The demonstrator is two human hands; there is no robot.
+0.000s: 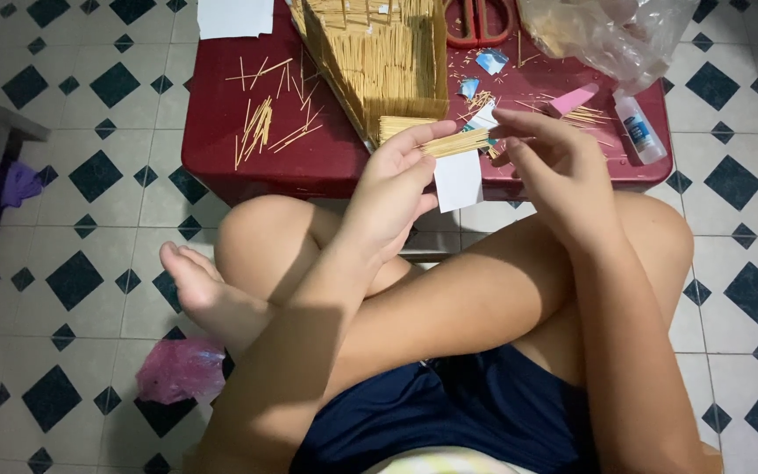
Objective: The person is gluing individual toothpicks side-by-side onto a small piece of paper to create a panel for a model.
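The left hand (392, 189) is pinching a white paper strip (457, 180) lined with a row of thin sticks (458, 142), while the right hand (547, 162) is gripping the row's far end with its fingertips. Just beyond both hands, a large stick-built structure (379, 61) is standing on the red counter (221, 132), seemingly well advanced. Loose sticks (261, 123) are lying left of the left hand, so more panels probably remain.

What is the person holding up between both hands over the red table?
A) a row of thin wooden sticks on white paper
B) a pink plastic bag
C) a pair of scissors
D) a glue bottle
A: the left hand and right hand hold a row of thin wooden sticks on white paper.
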